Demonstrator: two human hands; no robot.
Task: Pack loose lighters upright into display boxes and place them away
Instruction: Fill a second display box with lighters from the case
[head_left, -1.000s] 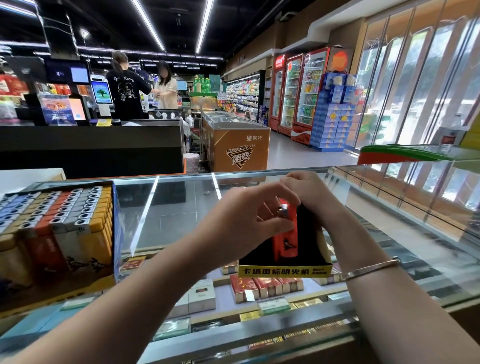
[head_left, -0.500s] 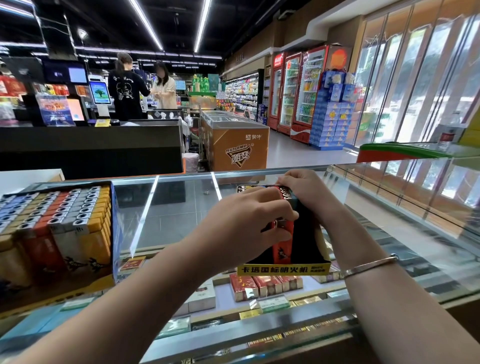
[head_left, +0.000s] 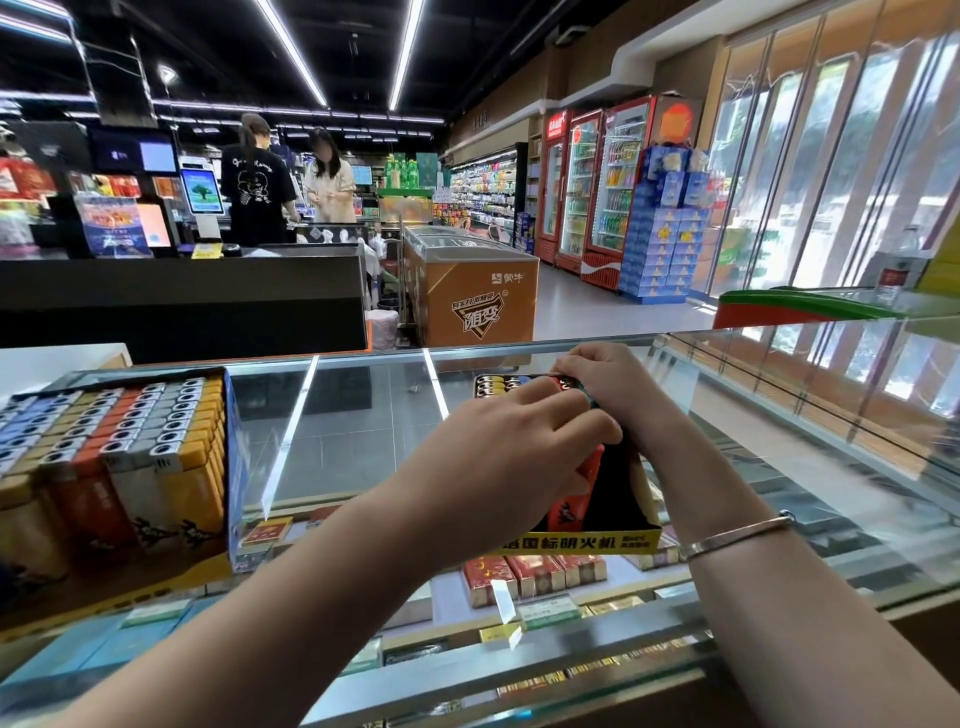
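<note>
The left hand (head_left: 511, 457) pinches a red lighter (head_left: 582, 486) upright in the display box (head_left: 597, 525); the right hand (head_left: 613, 387) curls over lighters at its far edge. Open glass table (head_left: 353, 436) separates it from the full box (head_left: 119, 467), left.

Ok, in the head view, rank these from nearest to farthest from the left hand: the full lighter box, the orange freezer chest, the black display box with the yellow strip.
1. Black display box: directly under the left hand, which reaches into it.
2. Full lighter box: on the glass counter, off to the left.
3. Orange freezer chest: beyond the counter, out on the shop floor.
</note>
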